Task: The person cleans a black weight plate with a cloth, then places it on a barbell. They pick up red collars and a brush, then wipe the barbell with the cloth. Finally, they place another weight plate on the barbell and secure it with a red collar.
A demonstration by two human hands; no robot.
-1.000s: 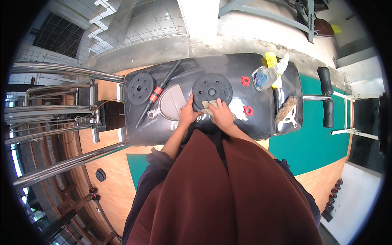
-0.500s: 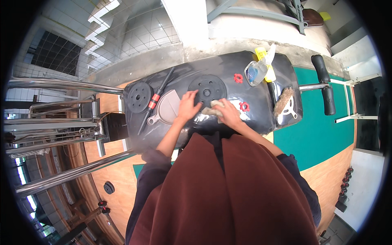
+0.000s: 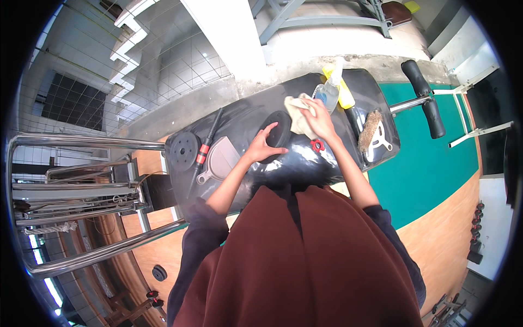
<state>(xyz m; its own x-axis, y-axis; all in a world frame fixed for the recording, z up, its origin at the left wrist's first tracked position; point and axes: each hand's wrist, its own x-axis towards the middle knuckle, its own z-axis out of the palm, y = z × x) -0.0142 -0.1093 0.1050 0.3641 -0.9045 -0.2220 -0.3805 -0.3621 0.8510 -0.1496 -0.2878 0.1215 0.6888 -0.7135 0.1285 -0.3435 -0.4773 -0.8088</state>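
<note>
I find the left hand [image 3: 260, 146] grasping a black weight plate [image 3: 279, 135], which is tipped up on its edge on the black padded bench [image 3: 256, 117], near the bench's middle. The right hand [image 3: 320, 121] is clenched around a pale cloth [image 3: 297, 113], pressed against the plate's upper right side. A small red knob [image 3: 317, 145] lies on the bench just below the right hand. Right of the plate stand a spray bottle [image 3: 328, 92] with a yellow trigger and, further toward the right end of the bench, a brush [image 3: 371, 129] with a white handle. Left of the plate I note a grey flat scoop-like tool [image 3: 220, 159], a black bar [image 3: 204, 152] with a red band, and a second, smaller weight plate [image 3: 184, 151] lying flat at the bench's left end. Chrome rails [image 3: 81, 191] stand beyond that left end.
</note>
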